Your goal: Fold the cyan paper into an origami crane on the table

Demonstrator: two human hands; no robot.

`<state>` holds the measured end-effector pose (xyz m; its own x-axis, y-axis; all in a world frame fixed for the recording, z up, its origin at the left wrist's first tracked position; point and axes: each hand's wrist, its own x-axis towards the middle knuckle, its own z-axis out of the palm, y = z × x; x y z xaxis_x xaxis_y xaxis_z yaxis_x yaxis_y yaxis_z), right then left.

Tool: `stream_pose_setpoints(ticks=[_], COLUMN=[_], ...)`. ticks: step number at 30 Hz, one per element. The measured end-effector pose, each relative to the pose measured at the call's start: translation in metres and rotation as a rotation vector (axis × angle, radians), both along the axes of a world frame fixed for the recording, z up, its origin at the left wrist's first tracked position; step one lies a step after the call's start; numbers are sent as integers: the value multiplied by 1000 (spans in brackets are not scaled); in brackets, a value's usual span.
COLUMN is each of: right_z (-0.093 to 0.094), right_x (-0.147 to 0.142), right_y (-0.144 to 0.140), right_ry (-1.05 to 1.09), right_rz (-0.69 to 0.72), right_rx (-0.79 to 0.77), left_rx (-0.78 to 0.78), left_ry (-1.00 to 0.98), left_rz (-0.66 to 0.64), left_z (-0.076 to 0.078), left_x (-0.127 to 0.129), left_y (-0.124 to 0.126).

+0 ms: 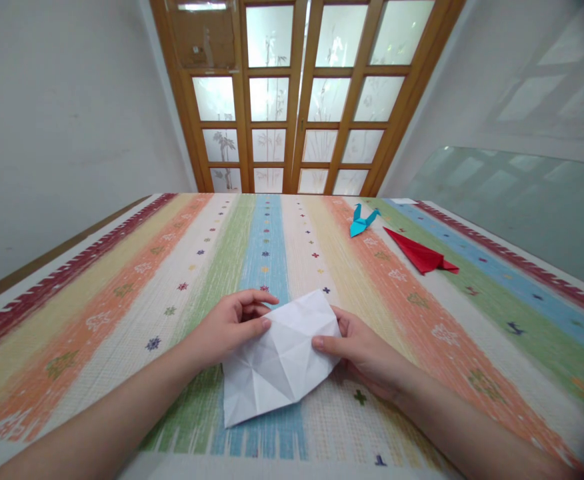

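Got one creased white paper [285, 373] going, right in front of me on one striped tablecloth [267, 427]. Two hands on it: my left hand [245, 323] at its 10 o'clock, loosely curled, thumb over the edge; my right hand [352, 343] at 3 o'clock, pinching it, thumb on top. Two other folded pieces lie farther off: one blue bird-like fold [361, 223] at 1 o'clock, one red fold [422, 255] at 2.
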<state>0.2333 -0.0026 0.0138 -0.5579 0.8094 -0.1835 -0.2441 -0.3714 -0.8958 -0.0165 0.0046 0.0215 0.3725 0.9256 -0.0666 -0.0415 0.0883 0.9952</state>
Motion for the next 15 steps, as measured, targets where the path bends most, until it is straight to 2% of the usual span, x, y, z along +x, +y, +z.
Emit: stream_pose_setpoints(ticks=[9, 12, 15], right_z=[3, 4, 4], right_x=[3, 3, 2], right_y=[5, 3, 1], right_ry=[-19, -67, -87], right_rz=[-53, -133, -192], right_rx=[-174, -152, -41], left_rx=[47, 105, 189], left_ry=[-32, 65, 206], left_rz=[12, 37, 65], left_z=[4, 3, 3], left_x=[-2, -2, -2], left_y=[-2, -2, -3])
